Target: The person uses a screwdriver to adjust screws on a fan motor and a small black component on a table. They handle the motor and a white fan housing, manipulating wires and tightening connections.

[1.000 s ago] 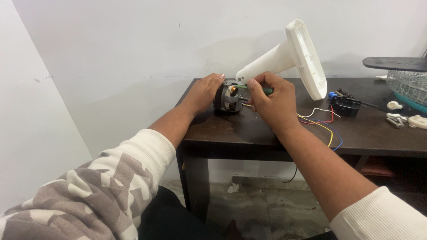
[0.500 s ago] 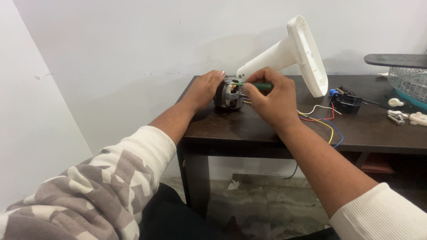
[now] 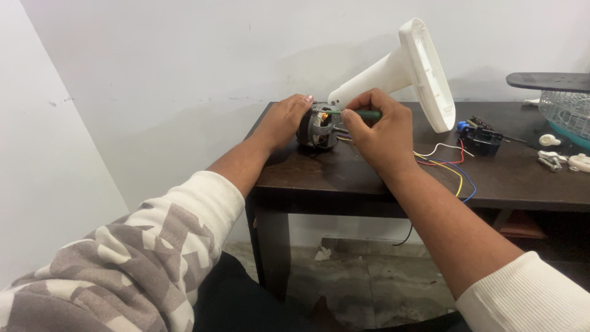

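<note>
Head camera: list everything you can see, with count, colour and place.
motor: one, dark metal, table's left end, under left hand
screwdriver: one, green handle, in right hand, tip at motor
stand: one, white, lying behind motor
wires: several, red, yellow, blue, white, right of right hand
switch box: one, black, right of stand
grille: one, white, far right
table: one, dark brown, against wall
left hand: on motor
right hand: gripping screwdriver

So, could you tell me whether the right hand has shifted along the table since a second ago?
No. The right hand grips the green screwdriver at the motor, same spot beside the white stand.
</note>
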